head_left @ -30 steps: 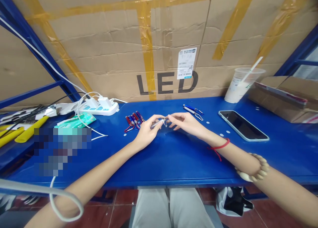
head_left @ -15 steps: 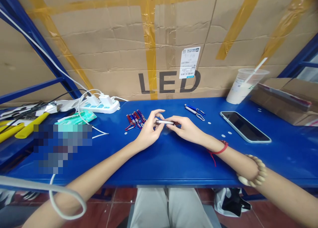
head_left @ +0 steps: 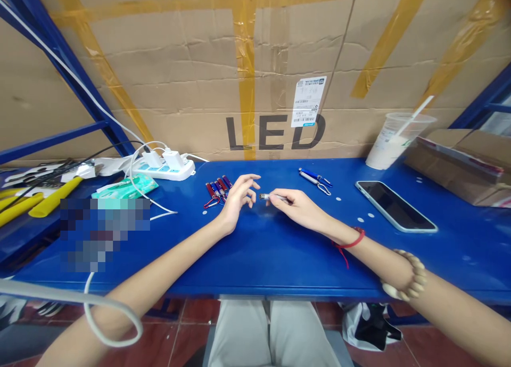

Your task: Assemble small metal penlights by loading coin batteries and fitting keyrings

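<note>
My right hand [head_left: 293, 204] pinches a small silver keychain flashlight [head_left: 264, 196] between thumb and fingers; most of its body is hidden in the grip. To its left, my left hand [head_left: 239, 199] is apart from the flashlight, its fingers loosely bent and spread, with nothing visible in them. Beside that hand lie several red and blue keychain flashlights [head_left: 217, 188] with carabiner clips, partly covered by the hand. Behind my right hand, a blue keychain flashlight [head_left: 312, 174] and a silver keychain flashlight [head_left: 310, 178] rest side by side on the blue table [head_left: 255, 255].
A phone [head_left: 395, 205], a plastic cup with a straw [head_left: 389, 143] and a cardboard box [head_left: 459, 167] are on the right. At left are a power strip [head_left: 163, 167], a green tissue pack [head_left: 128, 188], yellow handles [head_left: 56, 197] and white cables. A large carton [head_left: 191, 79] stands behind.
My left hand has let go of the silver flashlight and moved slightly left, its fingers opening. The flashlight stays in my right hand, its end now exposed. The view has shifted slightly.
</note>
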`<move>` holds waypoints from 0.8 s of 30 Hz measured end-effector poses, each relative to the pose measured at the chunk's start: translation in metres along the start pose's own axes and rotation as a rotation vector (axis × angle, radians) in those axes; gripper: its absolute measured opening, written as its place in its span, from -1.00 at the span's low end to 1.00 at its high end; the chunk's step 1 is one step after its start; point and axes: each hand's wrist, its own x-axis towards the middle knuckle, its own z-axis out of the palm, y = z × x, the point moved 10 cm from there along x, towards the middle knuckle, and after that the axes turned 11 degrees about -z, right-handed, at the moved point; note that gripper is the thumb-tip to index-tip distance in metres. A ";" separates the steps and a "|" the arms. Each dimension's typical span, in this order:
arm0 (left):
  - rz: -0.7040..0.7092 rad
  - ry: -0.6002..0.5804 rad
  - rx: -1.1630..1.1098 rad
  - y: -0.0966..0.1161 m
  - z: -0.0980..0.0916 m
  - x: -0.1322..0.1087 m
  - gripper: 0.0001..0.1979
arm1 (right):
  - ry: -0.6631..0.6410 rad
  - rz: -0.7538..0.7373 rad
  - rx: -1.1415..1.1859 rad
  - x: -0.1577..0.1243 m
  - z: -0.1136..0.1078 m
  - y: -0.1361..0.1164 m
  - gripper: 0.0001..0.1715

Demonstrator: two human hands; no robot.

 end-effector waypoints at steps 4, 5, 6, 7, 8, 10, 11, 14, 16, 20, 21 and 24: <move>-0.115 -0.002 -0.076 -0.010 0.000 0.002 -0.74 | -0.027 -0.014 0.042 0.000 0.005 -0.002 -0.61; -0.124 0.003 -0.082 -0.011 -0.001 0.002 -0.74 | -0.036 -0.019 0.032 0.000 0.006 -0.003 -0.63; -0.128 0.007 -0.084 -0.011 -0.001 0.002 -0.74 | -0.045 -0.024 0.015 0.000 0.006 -0.004 -0.64; -0.129 0.009 -0.085 -0.011 -0.001 0.002 -0.74 | -0.055 -0.030 -0.003 0.000 0.006 -0.004 -0.65; -0.131 0.010 -0.086 -0.012 -0.002 0.002 -0.74 | -0.064 -0.034 -0.016 0.000 0.007 -0.005 -0.65; -0.134 0.009 -0.088 -0.012 -0.002 0.003 -0.74 | -0.073 -0.021 -0.026 -0.001 0.006 -0.005 -0.68; -0.135 0.008 -0.089 -0.012 -0.002 0.003 -0.74 | -0.077 -0.009 -0.025 -0.002 0.006 -0.005 -0.70; -0.134 0.006 -0.091 -0.013 -0.003 0.004 -0.74 | -0.108 -0.007 -0.036 -0.003 0.008 -0.006 -0.72; -0.133 0.008 -0.089 -0.013 -0.003 0.004 -0.75 | -0.126 -0.041 -0.077 -0.002 0.009 -0.008 -0.72; -0.123 0.013 -0.061 -0.011 -0.002 0.004 -0.76 | -0.140 -0.079 -0.185 -0.001 0.009 -0.010 -0.70; -0.122 0.008 -0.055 -0.011 -0.002 0.003 -0.77 | -0.141 -0.084 -0.208 -0.001 0.009 -0.010 -0.70; -0.130 -0.013 -0.050 -0.013 0.001 0.004 -0.77 | -0.141 -0.102 -0.264 -0.001 0.008 -0.012 -0.68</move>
